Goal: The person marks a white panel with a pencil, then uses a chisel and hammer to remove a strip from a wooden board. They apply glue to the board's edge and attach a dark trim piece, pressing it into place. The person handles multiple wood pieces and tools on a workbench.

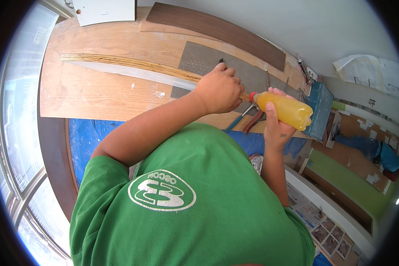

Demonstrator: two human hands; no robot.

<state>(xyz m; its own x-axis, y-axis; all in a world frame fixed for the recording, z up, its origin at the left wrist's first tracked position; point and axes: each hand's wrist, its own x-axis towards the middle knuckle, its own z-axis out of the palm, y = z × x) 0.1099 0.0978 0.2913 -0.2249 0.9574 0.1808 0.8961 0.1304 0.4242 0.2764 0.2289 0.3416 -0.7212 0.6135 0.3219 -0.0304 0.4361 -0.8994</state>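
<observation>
My right hand (277,122) holds a clear plastic bottle (283,107) of yellow liquid, tilted with its red neck toward the board. The neck is at the edge of a long plywood board (133,63), which stands on edge on the wooden worktable (88,95). My left hand (219,88) is curled closed over that board's upper edge, just left of the bottle's neck. A small dark tip (221,61) sticks out beyond its fingers; the rest is hidden, so I cannot make out what it is.
A grey sheet (199,55) and a dark brown board (217,33) lie farther back. A blue-handled tool (238,120) and a reddish-brown handle (254,120) rest near the front edge. At right stand a teal box (320,108) and, beyond it, another person (388,155).
</observation>
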